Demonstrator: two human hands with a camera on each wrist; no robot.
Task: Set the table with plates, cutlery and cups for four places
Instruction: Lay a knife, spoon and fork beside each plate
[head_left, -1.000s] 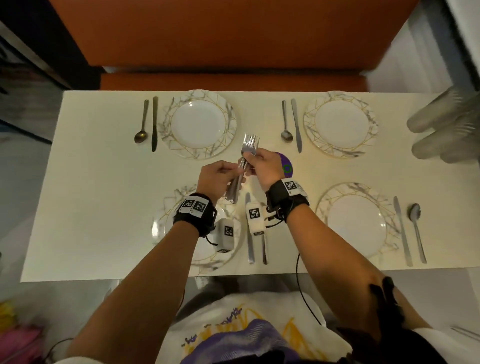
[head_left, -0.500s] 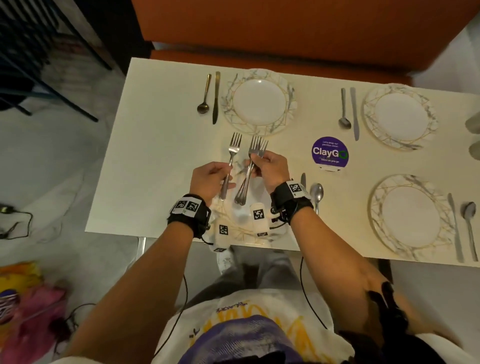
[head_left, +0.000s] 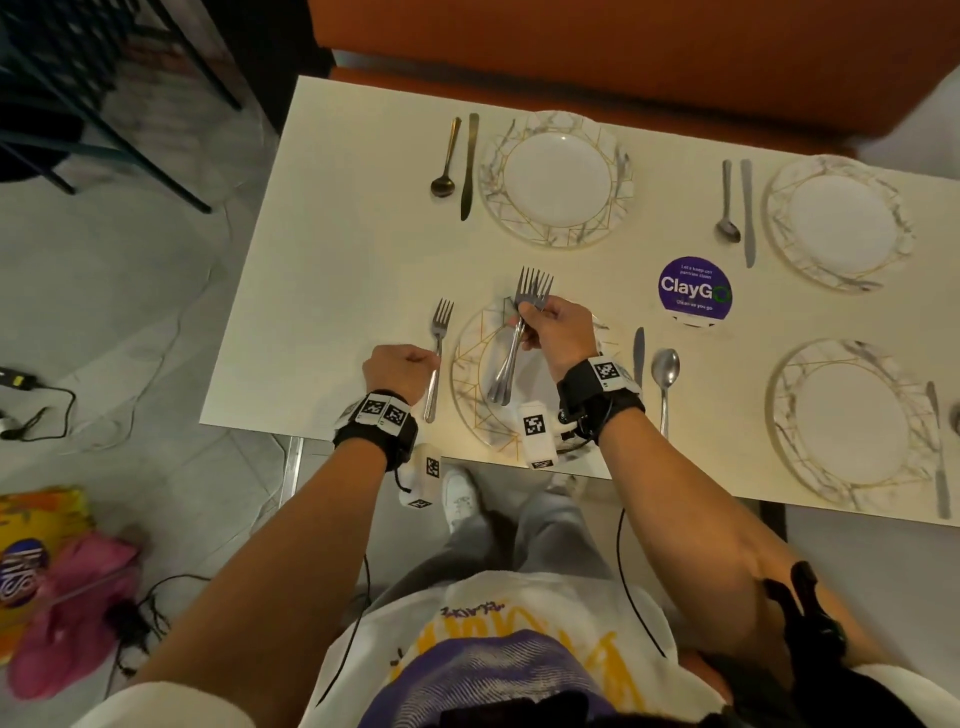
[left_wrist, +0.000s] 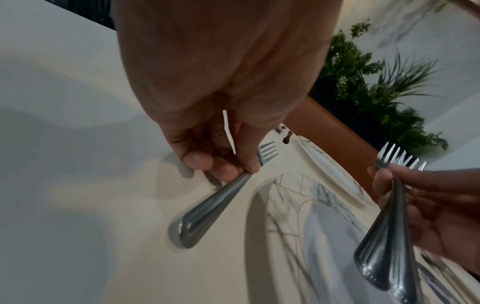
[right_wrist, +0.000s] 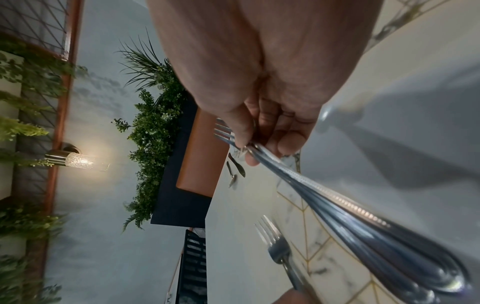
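My left hand (head_left: 415, 364) pinches a single steel fork (head_left: 440, 332) by its handle, just left of the near-left plate (head_left: 470, 364), tines pointing away from me. In the left wrist view its fingers (left_wrist: 207, 162) curl round the fork (left_wrist: 207, 214), low over the table; contact with the table is unclear. My right hand (head_left: 540, 325) grips a bunch of forks (head_left: 511, 358) above that plate, handles toward me. The right wrist view shows the bunch (right_wrist: 350, 209) held over the plate (right_wrist: 324, 257), with the single fork (right_wrist: 279, 248) beside it.
A knife (head_left: 638, 349) and spoon (head_left: 665, 371) lie right of the near-left plate. Three more plates (head_left: 558, 179) (head_left: 841, 223) (head_left: 852, 426) each have a knife and spoon beside them. A purple ClayGo sign (head_left: 695, 288) stands mid-table. An orange bench (head_left: 623, 47) runs along the far side.
My left hand drew one fork out of the bunch and carried it left and down beside the plate. My right hand kept the other forks over the plate.
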